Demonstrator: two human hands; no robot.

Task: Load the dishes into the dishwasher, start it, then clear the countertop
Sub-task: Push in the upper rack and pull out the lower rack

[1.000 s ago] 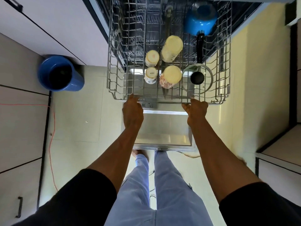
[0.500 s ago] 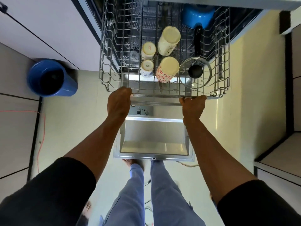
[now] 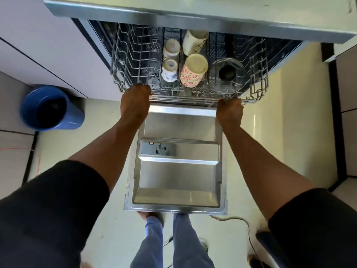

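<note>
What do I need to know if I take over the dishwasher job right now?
Left hand and right hand both grip the front rail of the rack.
The rack, partway under the countertop, holds four cups and a glass lid.
The door lies open.
Done: dishes in the rack. Left: push it in, shut the door, start it, clear the countertop.

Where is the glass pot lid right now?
In the head view, the glass lid lies at the front right of the dish rack, directly right of the floral cup and just beyond the right hand gripping the front rim.
</note>
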